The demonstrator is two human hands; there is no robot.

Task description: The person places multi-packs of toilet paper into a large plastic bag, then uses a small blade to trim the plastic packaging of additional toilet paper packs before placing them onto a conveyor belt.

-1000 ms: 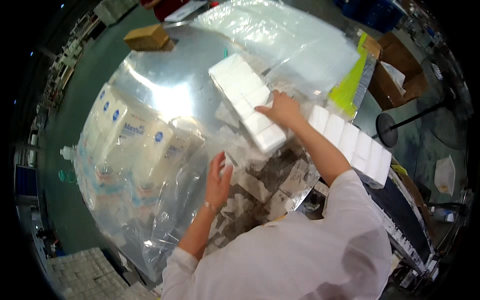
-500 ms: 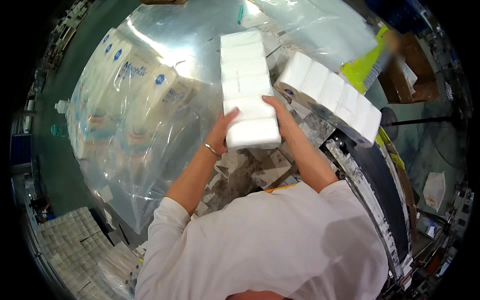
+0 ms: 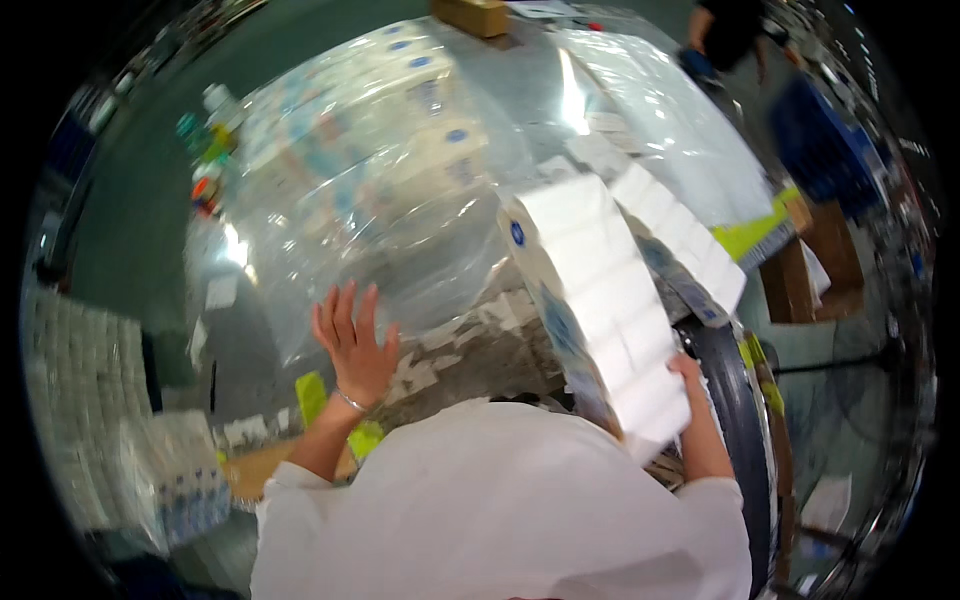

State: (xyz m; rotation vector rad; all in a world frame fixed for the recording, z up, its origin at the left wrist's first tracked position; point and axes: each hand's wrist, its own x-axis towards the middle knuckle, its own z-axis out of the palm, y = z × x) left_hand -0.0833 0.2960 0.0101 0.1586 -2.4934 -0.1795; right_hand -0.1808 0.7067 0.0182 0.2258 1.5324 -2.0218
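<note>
A long wrapped pack of white tissue rolls (image 3: 610, 300) stands at a slant in front of me, its printed side facing left. My right hand (image 3: 692, 385) grips its near right end, thumb on the white top and the other fingers hidden below. To the left, my left hand (image 3: 357, 350) is open, fingers spread, near the lower edge of a large clear plastic bag (image 3: 420, 275) and touching no pack. Inside that bag lie several printed packs (image 3: 400, 95). A second white pack (image 3: 690, 240) lies behind the held one, partly covered by it.
A black conveyor belt (image 3: 728, 385) curves along my right. Beyond it are an open cardboard box (image 3: 845, 265) and a blue crate (image 3: 825, 130). Wrapped packs (image 3: 85, 390) are stacked at far left. Bottles (image 3: 220, 103) stand past the bag; another person (image 3: 728, 40) is at upper right.
My left hand has let go of a pack and moved left, opening. My right hand has moved right and nearer me, on a pack that now lies slanted. The view has shifted.
</note>
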